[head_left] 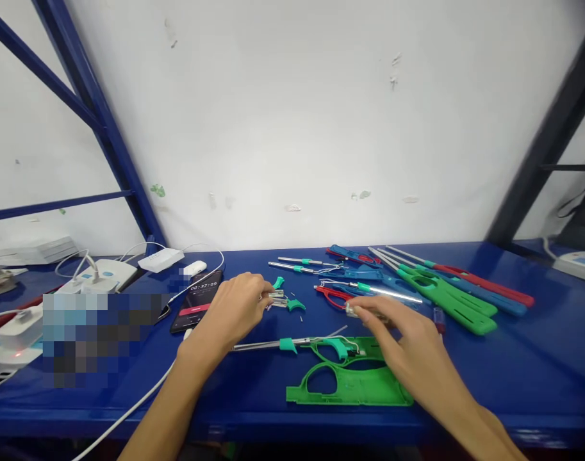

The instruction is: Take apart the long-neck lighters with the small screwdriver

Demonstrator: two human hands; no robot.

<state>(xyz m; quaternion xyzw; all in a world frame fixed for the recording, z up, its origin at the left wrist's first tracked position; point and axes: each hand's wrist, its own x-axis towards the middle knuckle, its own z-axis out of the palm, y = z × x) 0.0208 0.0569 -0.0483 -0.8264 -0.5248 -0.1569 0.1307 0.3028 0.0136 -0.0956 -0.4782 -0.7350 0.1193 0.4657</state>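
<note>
My left hand (244,298) reaches over small whitish-metallic parts (277,297), its fingers curled down; their tips are partly hidden. Beside them lie teal triggers (296,305). My right hand (393,320) pinches a small clear-whitish piece (350,310) between thumb and fingers, above the green shells. In front of me lies an opened green handle half (369,346) carrying a teal trigger (340,349), thin wires and a metal barrel (258,346) with a teal collar. Nearer the edge is a second green handle half (354,387), hollow side up.
Several long-barrelled tools with green (446,301), blue (494,294) and red (503,288) handles lie at the right. Behind are loose barrels (302,269) and an opened red shell (331,296). A phone (196,301), white cable (129,410) and power strip (100,275) occupy the left.
</note>
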